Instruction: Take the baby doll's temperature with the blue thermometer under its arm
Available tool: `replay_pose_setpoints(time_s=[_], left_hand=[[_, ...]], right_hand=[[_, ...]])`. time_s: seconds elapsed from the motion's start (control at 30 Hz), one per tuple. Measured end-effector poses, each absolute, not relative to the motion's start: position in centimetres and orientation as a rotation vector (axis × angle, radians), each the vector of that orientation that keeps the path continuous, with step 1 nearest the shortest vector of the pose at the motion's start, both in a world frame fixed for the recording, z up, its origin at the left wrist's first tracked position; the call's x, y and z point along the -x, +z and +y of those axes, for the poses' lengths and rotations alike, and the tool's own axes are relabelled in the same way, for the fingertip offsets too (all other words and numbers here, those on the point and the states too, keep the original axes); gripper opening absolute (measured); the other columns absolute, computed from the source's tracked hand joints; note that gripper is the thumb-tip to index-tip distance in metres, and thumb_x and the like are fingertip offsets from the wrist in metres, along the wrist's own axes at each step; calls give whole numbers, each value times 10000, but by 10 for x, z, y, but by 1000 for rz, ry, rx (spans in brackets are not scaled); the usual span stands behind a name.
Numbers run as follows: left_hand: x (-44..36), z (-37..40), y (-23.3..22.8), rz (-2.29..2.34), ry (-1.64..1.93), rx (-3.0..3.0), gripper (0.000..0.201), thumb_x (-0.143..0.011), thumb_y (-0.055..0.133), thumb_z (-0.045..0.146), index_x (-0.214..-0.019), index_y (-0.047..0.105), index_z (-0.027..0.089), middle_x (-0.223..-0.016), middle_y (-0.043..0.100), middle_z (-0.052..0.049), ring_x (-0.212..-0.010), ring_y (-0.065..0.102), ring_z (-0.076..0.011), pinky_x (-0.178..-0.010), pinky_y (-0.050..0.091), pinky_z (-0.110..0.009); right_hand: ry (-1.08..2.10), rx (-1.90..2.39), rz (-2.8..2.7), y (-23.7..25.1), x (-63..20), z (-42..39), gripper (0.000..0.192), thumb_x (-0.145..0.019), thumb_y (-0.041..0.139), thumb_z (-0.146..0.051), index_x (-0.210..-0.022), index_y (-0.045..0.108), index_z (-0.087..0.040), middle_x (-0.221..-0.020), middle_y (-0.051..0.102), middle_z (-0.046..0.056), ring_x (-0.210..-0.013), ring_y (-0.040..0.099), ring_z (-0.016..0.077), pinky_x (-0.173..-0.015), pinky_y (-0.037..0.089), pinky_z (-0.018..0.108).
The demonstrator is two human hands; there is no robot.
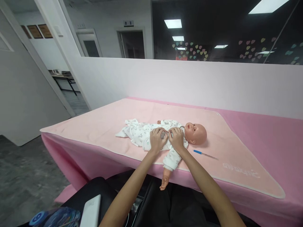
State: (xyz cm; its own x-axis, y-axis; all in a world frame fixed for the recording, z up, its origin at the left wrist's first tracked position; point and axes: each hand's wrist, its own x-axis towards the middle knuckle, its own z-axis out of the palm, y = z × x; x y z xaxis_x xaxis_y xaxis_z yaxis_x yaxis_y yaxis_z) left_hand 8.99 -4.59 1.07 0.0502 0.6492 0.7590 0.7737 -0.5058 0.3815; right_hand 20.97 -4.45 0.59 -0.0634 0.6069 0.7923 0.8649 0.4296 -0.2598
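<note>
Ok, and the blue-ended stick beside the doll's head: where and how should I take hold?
I'd pinch the stick by its blue end, from above, with the right hand once free, thumb and finger across its width: it lies flat on the mat, blue end nearest that hand and looking thicker.

Soft, even light
We are seeing lamps [173, 23] glaring in the dark window [213, 22] and the door [26, 88] stretching at left.

A seated person's left hand [158, 137] and right hand [176, 138] are bare through the wrists. Both forearms [135, 179] are slim and uncovered as far as the view reaches. Black clothing [181, 205] covers the lap, its cut too dark to make out.
</note>
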Motion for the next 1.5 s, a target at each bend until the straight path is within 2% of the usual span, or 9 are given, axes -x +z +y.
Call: replay_pose_setpoints(time_s=[0.2, 0.5, 0.8, 1.13, 1.37, 1.5], left_hand=[[-90, -46, 11, -1495, -1435, 2202, 67, -773, 526, 225, -791, 590, 224, -870, 633, -17, -886, 522, -197, -824, 342, -345], [-91, -48, 13, -1508, -1294, 2192, 94, -765, 509, 212, -808, 590, 229, -938, 613, -34, -908, 501, -213, -805, 327, -365], [-89, -47, 11, -1448, -1298, 2233, 113, -776, 503, 202, -815, 604, 235, -971, 624, -25, -917, 500, -213, -828, 320, -379], [-81, -46, 13, -1417, -1212, 2300, 93, -765, 506, 233, -803, 591, 229, -870, 622, -49, -857, 499, -226, -836, 320, -406], [-64, -27, 27, -1305, -976, 2571, 139, -741, 542, 310, -840, 628, 260, -942, 618, -35, -867, 515, -228, -747, 361, -360], [-54, -16, 39, -1232, -892, 2768, 163, -753, 530, 329, -849, 651, 277, -948, 626, -22, -865, 539, -215, -761, 388, -346]], right_hand=[[-349, 1274, -1766, 6, -210, -44, 127, -855, 479, -206, -758, 560, -194, -782, 600, 25, -791, 486, 179, -741, 320, 307], [-341, 1305, -1774, 5, -210, -44, 131, -853, 484, -213, -743, 554, -197, -781, 586, 28, -802, 484, 178, -740, 325, 306], [-365, 1303, -1748, 4, -209, -43, 116, -841, 487, -195, -742, 548, -195, -791, 580, 31, -795, 483, 178, -741, 334, 307], [-368, 1300, -1757, 3, -210, -42, 110, -823, 494, -185, -731, 554, -195, -820, 570, 34, -804, 479, 177, -756, 345, 312], [-373, 1332, -1779, 5, -209, -43, 101, -824, 497, -195, -742, 558, -192, -845, 562, 41, -800, 476, 180, -740, 354, 311], [-362, 1350, -1781, 8, -209, -44, 101, -829, 492, -195, -747, 551, -189, -840, 563, 40, -790, 479, 178, -730, 360, 307]])
